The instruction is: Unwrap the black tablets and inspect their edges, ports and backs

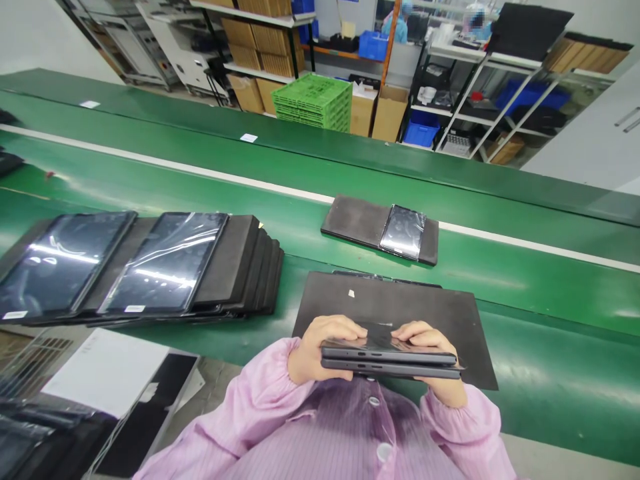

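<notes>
Two dark tablets [390, 359], one on top of the other, are held edge-on close to my body. My left hand [325, 343] grips their left end, thumb side on top and fingers beneath. The right end is gripped the same way by my right hand [435, 350]. Clear film shows on the upper tablet. Behind and under them lies a black foam sheet [450, 307] with a small white scrap on it. The edge of another flat dark item sticks out beyond the sheet's far side. What my lower fingers do is partly hidden.
Left of me, two film-covered tablets [165, 260] lie on a stack of black foam pads [235, 267]. On the green conveyor belt [480, 233], a smaller tablet [404, 232] rests on a foam pad [353, 220]. White paper [107, 370] lies lower left. Green crates [313, 100] stand beyond.
</notes>
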A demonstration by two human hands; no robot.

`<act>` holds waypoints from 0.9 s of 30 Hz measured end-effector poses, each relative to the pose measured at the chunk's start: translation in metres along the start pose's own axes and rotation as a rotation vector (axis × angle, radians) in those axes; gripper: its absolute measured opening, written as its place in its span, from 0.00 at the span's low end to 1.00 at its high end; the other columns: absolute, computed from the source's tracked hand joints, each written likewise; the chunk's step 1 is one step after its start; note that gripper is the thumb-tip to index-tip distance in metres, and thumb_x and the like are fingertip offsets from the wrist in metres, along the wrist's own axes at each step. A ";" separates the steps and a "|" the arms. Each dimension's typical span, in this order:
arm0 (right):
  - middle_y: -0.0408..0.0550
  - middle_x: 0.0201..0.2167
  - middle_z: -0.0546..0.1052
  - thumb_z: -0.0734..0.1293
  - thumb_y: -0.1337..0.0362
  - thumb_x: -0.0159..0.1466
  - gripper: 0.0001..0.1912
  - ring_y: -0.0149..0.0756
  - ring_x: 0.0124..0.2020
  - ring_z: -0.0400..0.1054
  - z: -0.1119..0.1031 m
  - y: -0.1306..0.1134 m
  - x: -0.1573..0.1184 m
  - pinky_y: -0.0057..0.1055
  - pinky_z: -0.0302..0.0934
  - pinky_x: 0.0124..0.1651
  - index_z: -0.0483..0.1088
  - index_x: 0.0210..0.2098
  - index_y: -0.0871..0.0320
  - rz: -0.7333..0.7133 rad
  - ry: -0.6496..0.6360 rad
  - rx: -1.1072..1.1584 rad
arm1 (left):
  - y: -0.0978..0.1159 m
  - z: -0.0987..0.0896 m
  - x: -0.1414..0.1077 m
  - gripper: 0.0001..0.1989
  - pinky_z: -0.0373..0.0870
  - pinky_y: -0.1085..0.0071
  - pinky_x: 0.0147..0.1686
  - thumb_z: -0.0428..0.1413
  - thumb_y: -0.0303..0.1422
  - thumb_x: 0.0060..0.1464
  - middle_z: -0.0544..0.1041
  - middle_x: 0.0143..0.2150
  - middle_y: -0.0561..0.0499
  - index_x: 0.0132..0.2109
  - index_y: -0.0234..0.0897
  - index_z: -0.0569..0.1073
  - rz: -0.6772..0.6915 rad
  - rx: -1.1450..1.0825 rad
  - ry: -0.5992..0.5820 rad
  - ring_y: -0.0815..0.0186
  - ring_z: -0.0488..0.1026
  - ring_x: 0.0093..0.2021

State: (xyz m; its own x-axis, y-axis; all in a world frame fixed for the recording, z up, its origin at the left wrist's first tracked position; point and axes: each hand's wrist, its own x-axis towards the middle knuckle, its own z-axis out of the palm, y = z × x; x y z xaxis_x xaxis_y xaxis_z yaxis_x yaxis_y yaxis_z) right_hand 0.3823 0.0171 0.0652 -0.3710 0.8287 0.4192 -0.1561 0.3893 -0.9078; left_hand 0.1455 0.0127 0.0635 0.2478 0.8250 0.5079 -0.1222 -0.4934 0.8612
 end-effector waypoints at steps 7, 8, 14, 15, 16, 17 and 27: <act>0.50 0.39 0.74 0.71 0.56 0.56 0.18 0.45 0.42 0.70 -0.003 0.002 0.001 0.47 0.67 0.44 0.68 0.45 0.49 0.000 -0.023 0.027 | -0.003 0.000 0.002 0.22 0.75 0.64 0.36 0.61 0.45 0.46 0.79 0.38 0.44 0.47 0.41 0.71 0.131 -0.007 -0.012 0.58 0.77 0.38; 0.50 0.39 0.74 0.71 0.56 0.56 0.18 0.45 0.42 0.70 -0.003 0.003 0.001 0.47 0.67 0.44 0.68 0.45 0.49 -0.004 -0.032 0.034 | -0.004 0.000 0.002 0.23 0.75 0.64 0.36 0.62 0.45 0.45 0.79 0.38 0.44 0.47 0.41 0.70 0.145 -0.006 -0.012 0.58 0.77 0.37; 0.50 0.40 0.73 0.71 0.59 0.57 0.18 0.45 0.44 0.69 -0.006 0.008 -0.002 0.46 0.66 0.46 0.67 0.46 0.50 0.003 -0.051 0.051 | -0.005 0.001 0.004 0.24 0.75 0.64 0.35 0.63 0.45 0.42 0.78 0.36 0.44 0.46 0.39 0.71 0.156 -0.005 -0.004 0.58 0.77 0.36; 0.50 0.40 0.73 0.71 0.59 0.57 0.18 0.45 0.44 0.69 -0.006 0.007 -0.002 0.46 0.66 0.46 0.68 0.46 0.50 0.007 -0.051 0.049 | -0.004 0.001 0.004 0.24 0.75 0.64 0.35 0.63 0.45 0.42 0.78 0.36 0.44 0.46 0.40 0.71 0.150 -0.005 -0.007 0.58 0.77 0.36; 0.50 0.40 0.73 0.71 0.59 0.57 0.18 0.45 0.44 0.69 -0.006 0.005 -0.001 0.45 0.66 0.46 0.68 0.46 0.50 0.008 -0.047 0.047 | -0.002 0.001 0.004 0.24 0.75 0.64 0.35 0.63 0.45 0.43 0.78 0.37 0.44 0.46 0.40 0.71 0.143 -0.004 -0.012 0.58 0.77 0.36; 0.49 0.40 0.73 0.71 0.58 0.56 0.18 0.44 0.43 0.69 -0.006 0.004 0.001 0.44 0.66 0.46 0.68 0.46 0.50 0.006 -0.043 0.046 | -0.001 0.000 0.004 0.24 0.75 0.64 0.35 0.62 0.45 0.44 0.78 0.37 0.43 0.47 0.41 0.71 0.132 -0.003 -0.017 0.58 0.77 0.36; 0.52 0.44 0.76 0.62 0.54 0.61 0.17 0.43 0.48 0.70 -0.019 0.028 -0.003 0.42 0.63 0.51 0.71 0.44 0.55 0.369 -0.216 -0.366 | -0.045 0.005 -0.028 0.17 0.72 0.64 0.37 0.63 0.42 0.41 0.76 0.33 0.48 0.36 0.36 0.72 -0.401 0.060 0.479 0.60 0.74 0.35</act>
State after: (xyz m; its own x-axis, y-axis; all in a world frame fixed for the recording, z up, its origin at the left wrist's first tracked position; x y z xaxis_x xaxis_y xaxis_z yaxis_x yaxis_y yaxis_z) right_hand 0.3961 0.0333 0.0386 -0.5263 0.8499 0.0273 0.3327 0.2354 -0.9132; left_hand 0.1486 0.0104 0.0101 -0.1970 0.9742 0.1104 -0.0512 -0.1227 0.9911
